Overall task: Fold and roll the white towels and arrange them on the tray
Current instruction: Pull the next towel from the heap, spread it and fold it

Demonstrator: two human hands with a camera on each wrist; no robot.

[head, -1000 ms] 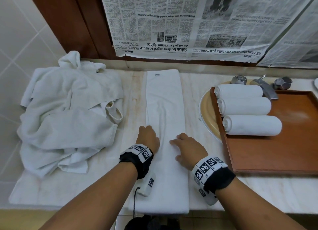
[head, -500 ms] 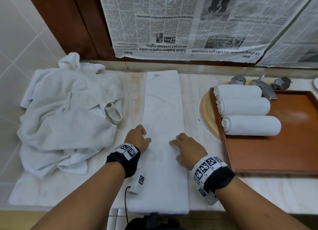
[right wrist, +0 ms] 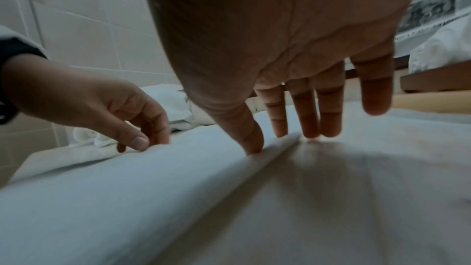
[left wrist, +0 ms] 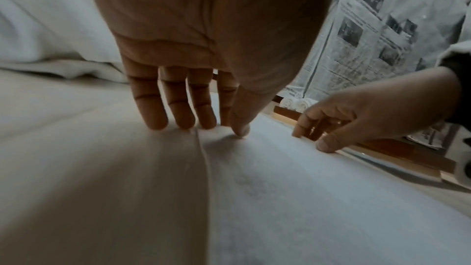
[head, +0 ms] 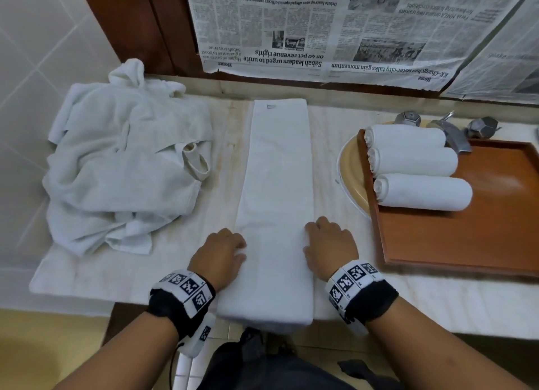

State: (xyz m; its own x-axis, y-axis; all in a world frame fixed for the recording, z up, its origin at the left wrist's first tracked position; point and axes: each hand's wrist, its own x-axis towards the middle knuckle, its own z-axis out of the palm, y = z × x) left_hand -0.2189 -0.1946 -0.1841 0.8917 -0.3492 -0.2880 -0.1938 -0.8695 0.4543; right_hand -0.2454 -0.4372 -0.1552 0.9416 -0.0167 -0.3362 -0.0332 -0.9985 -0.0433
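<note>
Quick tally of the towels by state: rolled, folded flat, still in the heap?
Rolled, on the tray: 3
Folded strip, between both hands: 1
Heap: count cannot be told
Total countable: 4

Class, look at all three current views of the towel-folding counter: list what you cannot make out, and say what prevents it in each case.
- Sink basin, head view: mostly covered by the wooden tray.
- Tray's right end: cut off by the frame edge.
- Folded towel, near end: hangs past the counter edge, underside hidden.
- Newspaper small print: too small and upside down.
- Left hand and right hand fingertips: hidden by knuckles in the head view.
</note>
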